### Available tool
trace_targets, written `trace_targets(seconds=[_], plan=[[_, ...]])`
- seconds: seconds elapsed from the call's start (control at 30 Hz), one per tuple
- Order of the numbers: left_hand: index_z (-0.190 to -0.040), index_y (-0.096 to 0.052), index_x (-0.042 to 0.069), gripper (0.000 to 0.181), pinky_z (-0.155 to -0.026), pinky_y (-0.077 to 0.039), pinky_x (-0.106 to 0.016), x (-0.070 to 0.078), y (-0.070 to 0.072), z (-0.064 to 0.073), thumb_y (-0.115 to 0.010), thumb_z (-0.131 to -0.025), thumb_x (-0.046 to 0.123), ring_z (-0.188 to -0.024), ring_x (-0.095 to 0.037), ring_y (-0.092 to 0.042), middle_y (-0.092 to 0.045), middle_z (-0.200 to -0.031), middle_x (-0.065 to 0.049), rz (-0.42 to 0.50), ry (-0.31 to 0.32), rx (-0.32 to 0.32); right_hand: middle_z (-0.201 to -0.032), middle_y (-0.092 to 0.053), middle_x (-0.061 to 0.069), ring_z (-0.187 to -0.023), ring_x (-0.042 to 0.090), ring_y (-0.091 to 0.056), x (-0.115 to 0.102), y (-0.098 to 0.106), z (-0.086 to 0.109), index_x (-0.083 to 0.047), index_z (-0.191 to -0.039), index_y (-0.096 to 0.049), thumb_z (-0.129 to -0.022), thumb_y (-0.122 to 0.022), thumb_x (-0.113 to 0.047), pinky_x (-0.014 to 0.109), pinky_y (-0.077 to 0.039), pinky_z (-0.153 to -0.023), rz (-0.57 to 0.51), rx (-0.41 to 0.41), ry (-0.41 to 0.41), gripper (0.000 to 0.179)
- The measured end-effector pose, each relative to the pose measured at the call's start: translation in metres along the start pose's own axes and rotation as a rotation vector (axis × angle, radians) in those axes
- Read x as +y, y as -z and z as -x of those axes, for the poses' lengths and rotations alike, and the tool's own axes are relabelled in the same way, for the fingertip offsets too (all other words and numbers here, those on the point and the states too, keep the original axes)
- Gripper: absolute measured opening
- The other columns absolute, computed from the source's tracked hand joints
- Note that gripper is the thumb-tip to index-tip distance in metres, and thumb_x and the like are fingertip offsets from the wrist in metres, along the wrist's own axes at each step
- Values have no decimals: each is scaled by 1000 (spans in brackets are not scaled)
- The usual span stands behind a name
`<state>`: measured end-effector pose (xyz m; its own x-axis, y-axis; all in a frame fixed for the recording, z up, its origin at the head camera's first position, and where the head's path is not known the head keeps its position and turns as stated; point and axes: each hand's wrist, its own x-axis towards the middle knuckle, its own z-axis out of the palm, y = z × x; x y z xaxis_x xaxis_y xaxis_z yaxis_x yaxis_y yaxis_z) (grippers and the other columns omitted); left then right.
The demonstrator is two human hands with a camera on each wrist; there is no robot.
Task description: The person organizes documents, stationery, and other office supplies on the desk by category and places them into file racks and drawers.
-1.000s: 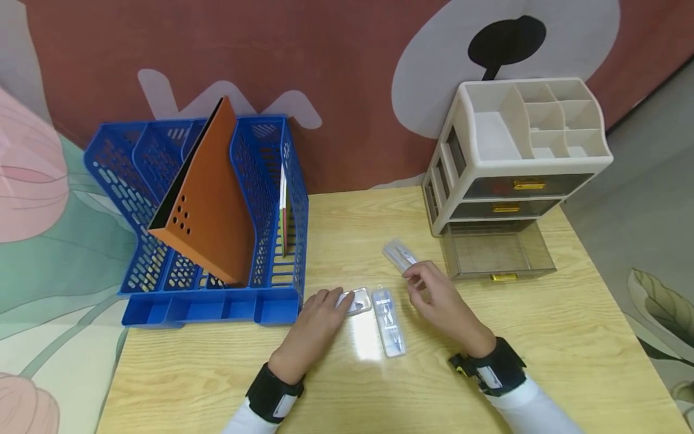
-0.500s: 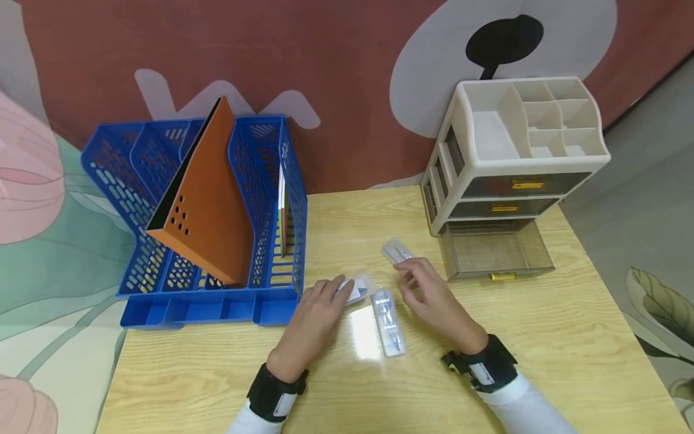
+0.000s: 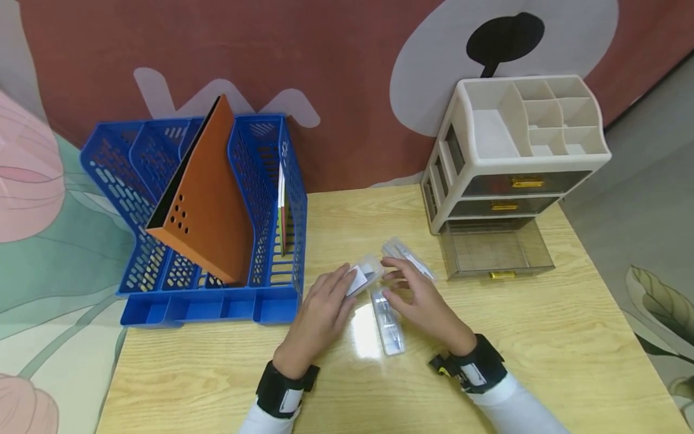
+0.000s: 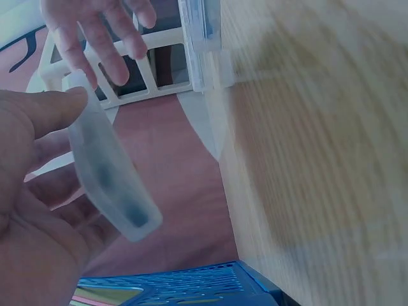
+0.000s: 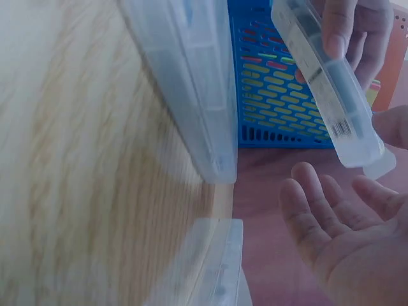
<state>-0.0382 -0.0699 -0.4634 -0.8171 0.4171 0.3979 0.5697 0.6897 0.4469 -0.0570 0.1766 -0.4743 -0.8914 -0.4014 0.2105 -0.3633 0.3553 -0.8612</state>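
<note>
My left hand [image 3: 321, 308] holds a clear plastic case [image 3: 370, 272] between thumb and fingers, lifted off the table. A white label with a barcode shows on the case in the right wrist view, and something dark lies inside it. My right hand [image 3: 425, 304] is beside the case's far end with fingers loosely spread. A gap separates those fingertips from the case [image 5: 331, 89] in the right wrist view. A second clear case [image 3: 389, 331], with metal-looking pieces inside, lies on the table between the hands. Beyond the right fingers lies a third clear case [image 3: 409, 255], partly covered by them.
At the left stands a blue plastic file rack [image 3: 295, 241] with an orange folder [image 3: 217, 205] and thin booklets [image 3: 282, 211]. A white desktop organizer [image 3: 477, 150] stands back right, its lowest drawer [image 3: 499, 250] pulled out. A patterned cloth hangs behind the wooden table [image 3: 352, 217].
My left hand has raised its case from the table and brought it right, toward the other hand. My right hand has moved left, away from the third case, which stays on the table.
</note>
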Motion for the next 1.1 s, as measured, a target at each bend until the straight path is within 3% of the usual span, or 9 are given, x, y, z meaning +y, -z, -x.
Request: trace_targets(seconds=[0.27, 0.4, 0.5, 0.6, 0.83, 1.1], plan=[[-139, -63, 4, 48, -107, -53, -42, 1, 0, -4, -76, -94, 16, -126, -28, -62, -62, -145, -16, -4, -70, 29, -161, -43, 15, -128, 35, -61, -11, 5, -6, -9, -160, -33, -91, -76, -3, 50, -54, -104, -18, 36, 5, 81], [-138, -63, 5, 48, -111, -50, -42, 3, 0, -6, -76, -94, 15, -128, -28, -61, -62, -144, -15, -43, -117, -3, -159, -45, 14, -138, 36, -53, -17, 10, -7, -8, -158, -39, -86, -83, -11, 53, -47, -112, 206, 11, 78, 84], [-133, -65, 5, 43, -112, -49, -42, 5, -1, -7, -77, -93, 14, -129, -28, -61, -63, -142, -15, -65, -140, -34, -153, -54, 14, -140, 35, -52, -21, 12, -8, -6, -151, -50, -83, -87, -18, 52, -43, -116, 427, -19, 195, 78], [-126, -67, 5, 36, -112, -50, -40, 7, -2, -9, -78, -93, 13, -128, -28, -62, -64, -139, -15, -63, -162, -52, -145, -60, 14, -137, 34, -54, -23, 13, -10, -4, -143, -57, -81, -88, -19, 52, -43, -116, 532, -59, 305, 72], [-114, -68, 7, 24, -108, -53, -35, 10, -5, -12, -77, -94, 16, -123, -26, -64, -66, -128, -14, -57, -215, -52, -136, -66, 9, -129, 28, -60, -21, 15, -12, -6, -135, -63, -84, -86, -19, 47, -48, -113, 590, -122, 370, 58], [-109, -69, 6, 22, -103, -55, -29, 11, -6, -12, -78, -93, 18, -115, -21, -66, -65, -121, -12, -47, -216, -64, -132, -69, 5, -123, 26, -62, -14, 16, -9, -11, -134, -65, -85, -84, -21, 43, -51, -107, 643, -145, 451, 54]])
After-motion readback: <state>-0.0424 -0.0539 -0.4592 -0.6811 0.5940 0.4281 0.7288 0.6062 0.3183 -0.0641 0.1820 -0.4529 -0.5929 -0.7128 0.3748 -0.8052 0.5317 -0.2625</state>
